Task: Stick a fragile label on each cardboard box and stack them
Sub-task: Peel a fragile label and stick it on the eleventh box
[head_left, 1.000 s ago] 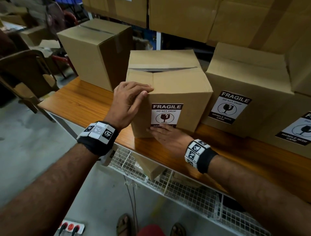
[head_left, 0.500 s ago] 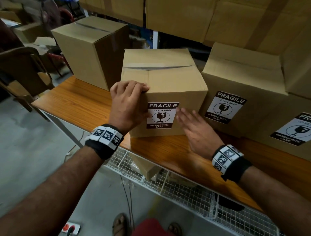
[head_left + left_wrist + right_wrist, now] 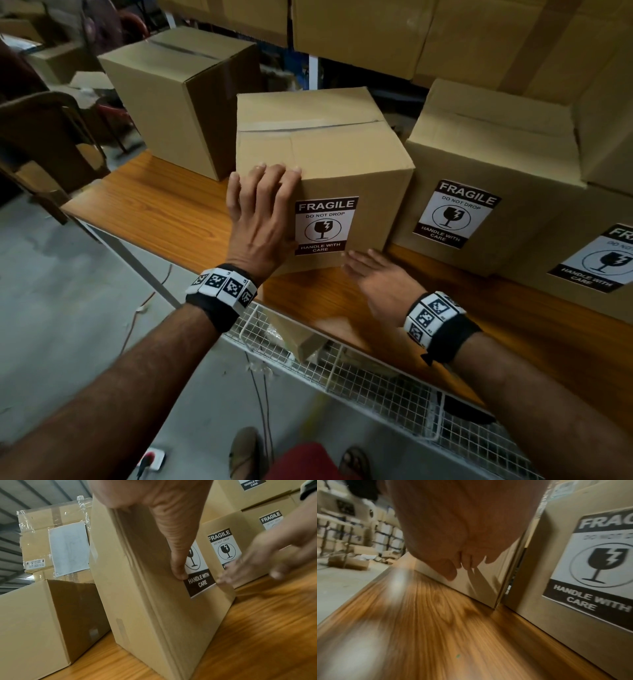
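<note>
Wooden chair (image 3: 44,144) seen at left edge; wire mesh shelf (image 3: 359,380) mounted under the wooden tabletop (image 3: 164,205); power strip (image 3: 150,460) lying on floor, bottom left.

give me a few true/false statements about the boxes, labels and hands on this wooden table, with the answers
1. The middle box carries a fragile label. True.
2. The left hand lies on the table. False: it lies over the middle box's near left corner, fingers reaching its top edge.
3. The far left box shows a fragile label. False: no label shows on it.
4. The right hand is low by the middle box's bottom right corner. True.
5. The middle box is stacked on another. False: it stands on the table.
</note>
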Tool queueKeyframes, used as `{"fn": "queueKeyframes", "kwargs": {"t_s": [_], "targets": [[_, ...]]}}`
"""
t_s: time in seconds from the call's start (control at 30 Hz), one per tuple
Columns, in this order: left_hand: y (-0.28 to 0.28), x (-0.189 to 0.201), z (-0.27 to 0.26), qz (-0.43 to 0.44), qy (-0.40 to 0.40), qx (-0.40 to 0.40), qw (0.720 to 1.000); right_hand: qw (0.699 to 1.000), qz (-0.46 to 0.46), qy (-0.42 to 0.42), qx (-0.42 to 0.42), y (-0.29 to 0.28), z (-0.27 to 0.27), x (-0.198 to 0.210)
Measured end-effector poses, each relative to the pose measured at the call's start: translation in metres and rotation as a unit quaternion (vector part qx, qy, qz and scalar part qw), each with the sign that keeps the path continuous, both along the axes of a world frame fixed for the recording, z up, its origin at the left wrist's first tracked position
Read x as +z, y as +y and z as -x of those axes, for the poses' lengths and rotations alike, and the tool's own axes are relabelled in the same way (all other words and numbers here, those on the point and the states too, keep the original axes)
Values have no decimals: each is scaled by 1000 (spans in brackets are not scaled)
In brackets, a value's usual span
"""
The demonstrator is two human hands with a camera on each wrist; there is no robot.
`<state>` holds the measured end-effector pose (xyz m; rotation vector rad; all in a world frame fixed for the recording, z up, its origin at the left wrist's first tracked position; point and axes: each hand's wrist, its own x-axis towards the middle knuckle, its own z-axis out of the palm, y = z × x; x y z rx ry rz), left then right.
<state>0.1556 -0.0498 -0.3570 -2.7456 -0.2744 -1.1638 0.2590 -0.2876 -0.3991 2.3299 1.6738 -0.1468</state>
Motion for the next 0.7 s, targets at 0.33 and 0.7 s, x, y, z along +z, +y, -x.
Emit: {"fn": "queueKeyframes", "kwargs": {"t_s": [0.33, 0.7], "targets": [[-9, -46, 7, -59, 43, 13, 997, 839, -509, -107, -161, 2, -34, 76], [-2, -9, 11, 127, -72, 31, 989, 832, -517, -9, -202, 26, -37, 67]]}}
